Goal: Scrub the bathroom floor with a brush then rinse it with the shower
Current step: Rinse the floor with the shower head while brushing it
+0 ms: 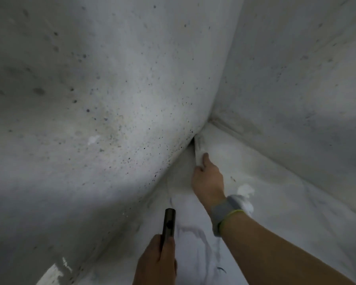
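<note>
So the brush [199, 150] is a pale, whitish thing jammed right into the corner of the floor [275, 202], where the 2 walls meet. Its far end pokes into the dark gap at the foot of the left wall [90, 89]. It's blurry, so I can't make out bristles. The right hand [207, 179] has its fingers curled round the near end of the brush, arm reaching in from the lower right with a grey wristband [224, 214] edged in yellow-green.

The left hand [156, 262] is down at the bottom, wrapped round a dark tube-like handle [168, 225] that sticks up toward the corner, not touching the brush.

The left wall is peppered with little dark specks, thickest near the bottom seam. The right wall [306, 68] looks cleaner. A small white blob [246, 191] sits on the floor just beside the right wrist.
</note>
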The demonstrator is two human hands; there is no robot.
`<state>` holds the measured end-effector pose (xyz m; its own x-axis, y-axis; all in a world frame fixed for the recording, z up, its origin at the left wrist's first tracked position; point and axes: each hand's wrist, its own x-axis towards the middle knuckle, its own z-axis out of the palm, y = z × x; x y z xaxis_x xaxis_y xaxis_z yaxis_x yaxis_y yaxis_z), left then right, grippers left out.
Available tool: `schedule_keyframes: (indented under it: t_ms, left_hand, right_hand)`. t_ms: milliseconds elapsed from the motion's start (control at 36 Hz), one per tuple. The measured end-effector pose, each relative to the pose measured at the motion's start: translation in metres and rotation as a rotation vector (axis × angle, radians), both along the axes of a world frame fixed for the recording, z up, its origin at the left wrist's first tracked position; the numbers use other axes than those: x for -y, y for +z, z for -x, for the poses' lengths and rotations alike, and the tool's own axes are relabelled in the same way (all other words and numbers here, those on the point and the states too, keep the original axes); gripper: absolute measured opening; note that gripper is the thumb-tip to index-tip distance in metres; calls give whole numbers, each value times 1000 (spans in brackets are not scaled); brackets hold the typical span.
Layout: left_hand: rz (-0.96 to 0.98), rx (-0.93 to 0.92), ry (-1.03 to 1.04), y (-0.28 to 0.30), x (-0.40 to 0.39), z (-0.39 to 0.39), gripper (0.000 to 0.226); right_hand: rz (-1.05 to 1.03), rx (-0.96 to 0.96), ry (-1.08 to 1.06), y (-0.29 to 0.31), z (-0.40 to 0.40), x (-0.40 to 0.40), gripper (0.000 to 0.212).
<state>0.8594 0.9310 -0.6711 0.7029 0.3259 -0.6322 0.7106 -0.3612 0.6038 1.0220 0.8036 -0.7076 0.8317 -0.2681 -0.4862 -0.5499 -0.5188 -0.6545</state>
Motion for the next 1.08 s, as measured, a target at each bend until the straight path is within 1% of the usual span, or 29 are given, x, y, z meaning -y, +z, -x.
schedule_keyframes:
  t_ms: [83,167,222,333,389,417,444,500,583,639,667,722,778,833,889,972,1028,1083]
  left_hand:
    - [45,-29,-25,-2,5,-2,33]
    - [94,-29,-35,3,9,-7,32]
    - [142,-26,-53,8,16,-12,32]
    - [205,-18,-73,18,21,-19,37]
    - [217,-6,-54,19,21,-21,38]
    - [220,-5,-45,21,22,-21,38]
    - [219,-4,-40,20,21,-21,38]
    - [217,6,-34,18,22,-19,38]
    - [195,-2,-18,17,19,-12,34]
    - [163,-1,-13,12,15,-7,34]
    - [146,-1,-7,10,12,-5,34]
    - [137,-6,3,8,7,-1,35]
    - [127,-19,9,7,4,1,35]
    - [124,-28,-2,8,2,1,35]
    - [127,-33,-25,8,3,0,35]
    - [135,-14,-25,13,6,-4,35]
    - [164,-9,-5,16,9,-7,36]
    - [198,-16,9,16,12,-9,36]
  right_hand:
    - [112,28,50,-2,-25,21,61]
    - [210,28,41,1,-16,61,60]
    - [240,-31,-81,1,15,101,61]
    - [278,-96,-446,8,99,166,60]
    - [273,-80,-631,19,120,173,66]
    - [272,-55,-677,25,123,168,68]
    - [268,-35,-670,30,120,156,63]
    - [229,4,-546,38,102,123,58]
    - [44,35,-254,35,57,55,57]
    - [-83,-9,-87,25,28,17,60]
    - [-120,-41,-42,20,15,5,62]
    - [-103,-51,-10,14,-3,0,63]
    - [-16,-26,28,11,-12,20,62]
    - [66,-15,-16,6,-10,58,61]
    - [129,-33,-161,1,11,102,61]
    - [219,-98,-382,2,72,152,56]
    - [266,-111,-522,11,104,167,53]
    - [290,-86,-532,20,113,162,52]
